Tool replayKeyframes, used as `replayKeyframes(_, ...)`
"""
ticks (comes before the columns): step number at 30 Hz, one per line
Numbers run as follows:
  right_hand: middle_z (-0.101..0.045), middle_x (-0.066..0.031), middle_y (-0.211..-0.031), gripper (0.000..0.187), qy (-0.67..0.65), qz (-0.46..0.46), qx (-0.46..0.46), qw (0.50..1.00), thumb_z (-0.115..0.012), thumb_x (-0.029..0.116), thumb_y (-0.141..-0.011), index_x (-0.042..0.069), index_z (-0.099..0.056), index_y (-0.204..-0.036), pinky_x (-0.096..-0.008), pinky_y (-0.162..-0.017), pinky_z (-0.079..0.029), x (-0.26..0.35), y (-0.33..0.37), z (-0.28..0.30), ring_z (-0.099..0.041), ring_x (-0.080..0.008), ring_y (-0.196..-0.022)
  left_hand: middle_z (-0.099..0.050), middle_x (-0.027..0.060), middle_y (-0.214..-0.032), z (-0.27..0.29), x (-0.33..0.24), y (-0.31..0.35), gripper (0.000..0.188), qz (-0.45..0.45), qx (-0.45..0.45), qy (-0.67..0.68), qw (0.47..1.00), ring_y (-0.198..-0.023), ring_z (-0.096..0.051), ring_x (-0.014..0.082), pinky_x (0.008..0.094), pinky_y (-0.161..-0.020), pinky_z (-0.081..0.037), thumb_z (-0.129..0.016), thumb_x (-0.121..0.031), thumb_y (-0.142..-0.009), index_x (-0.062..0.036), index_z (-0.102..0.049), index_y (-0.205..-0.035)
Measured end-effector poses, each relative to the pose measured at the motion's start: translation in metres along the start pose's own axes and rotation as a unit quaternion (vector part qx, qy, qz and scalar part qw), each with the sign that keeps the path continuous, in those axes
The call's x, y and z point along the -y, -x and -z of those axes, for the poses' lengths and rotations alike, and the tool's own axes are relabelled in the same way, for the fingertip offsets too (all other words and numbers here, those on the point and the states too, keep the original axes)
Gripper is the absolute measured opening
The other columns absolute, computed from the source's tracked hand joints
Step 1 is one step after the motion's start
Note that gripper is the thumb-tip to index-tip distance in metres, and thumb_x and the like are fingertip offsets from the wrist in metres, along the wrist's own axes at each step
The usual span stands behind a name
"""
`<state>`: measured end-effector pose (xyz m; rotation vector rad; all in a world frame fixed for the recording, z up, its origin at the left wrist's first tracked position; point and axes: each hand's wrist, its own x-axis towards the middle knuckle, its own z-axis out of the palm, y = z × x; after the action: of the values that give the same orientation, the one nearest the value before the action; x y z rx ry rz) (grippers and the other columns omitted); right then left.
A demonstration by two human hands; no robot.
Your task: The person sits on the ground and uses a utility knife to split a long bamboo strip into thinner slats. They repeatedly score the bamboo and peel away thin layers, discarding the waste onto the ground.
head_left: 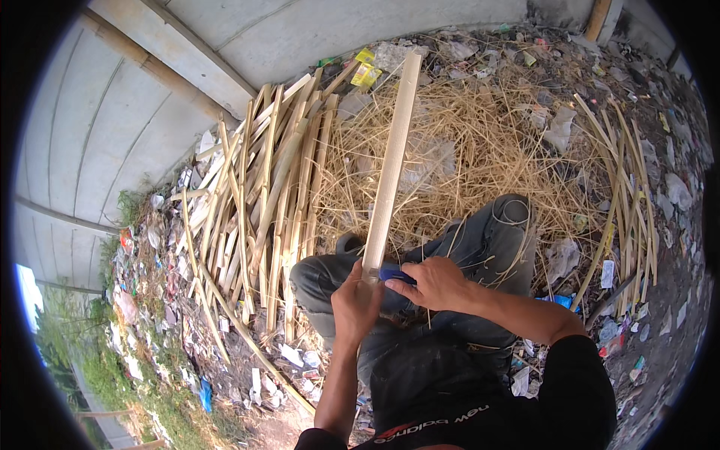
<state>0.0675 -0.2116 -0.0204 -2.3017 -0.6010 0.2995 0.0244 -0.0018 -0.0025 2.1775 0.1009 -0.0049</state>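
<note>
A long, pale split bamboo strip (394,146) points up and away from my lap, tilted slightly right. My left hand (354,304) is closed around its near end, above my bent left knee. In the fist of my right hand (441,283) is a blue-handled knife (398,275). The knife meets the strip's right side just beside my left thumb; little of its blade shows. Thin bamboo shavings (480,142) lie heaped on the ground beyond my folded legs, and a few hang over my right leg.
A pile of split bamboo pieces (266,195) lies to the left, with one long piece (255,345) reaching toward me. Narrower strips (626,202) are stacked at the right. Litter covers the ground around, and a grey panel wall (330,34) stands behind.
</note>
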Motion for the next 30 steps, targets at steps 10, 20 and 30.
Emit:
replayKeyframes(10,-0.063,-0.0203,-0.058,0.071,0.070,0.025,-0.019,0.997,-0.051,0.069,-0.101,0.004,-0.072,-0.081,-0.0521,-0.057,-0.054,-0.020,-0.022,0.009,-0.067,-0.0425,-0.059,-0.074,0.0106,-0.083,-0.001,0.005,-0.010,0.051,-0.032,-0.008,-0.032,0.999,-0.074,-0.068,0.0147,0.0311,-0.069,-0.055,-0.078,-0.011,-0.089,0.0058,-0.063,-0.135)
replayKeyframes(20,-0.068,-0.0289,-0.075,0.081,0.062,-0.343,-0.233,0.908,-0.042,0.066,-0.106,-0.005,-0.073,-0.081,-0.0554,-0.077,-0.051,-0.255,-0.075,0.179,-0.070,-0.0440,-0.078,-0.076,0.0161,-0.093,0.017,0.029,0.088,0.056,0.081,0.172,0.028,0.981,-0.085,-0.070,0.0146,0.0320,-0.076,-0.057,-0.082,-0.013,-0.089,0.0109,-0.062,-0.136)
replayKeyframes(30,-0.046,-0.0073,-0.059,0.071,-0.041,-0.229,-0.322,0.918,-0.056,0.064,-0.104,-0.001,-0.061,-0.075,-0.0421,-0.059,-0.038,-0.242,-0.057,0.204,-0.047,-0.0203,-0.057,-0.068,0.0043,-0.101,0.030,0.048,0.039,0.053,0.055,0.092,0.146,0.984,-0.088,-0.063,0.0108,0.0272,-0.077,-0.051,-0.069,-0.001,-0.087,0.0080,-0.058,-0.139)
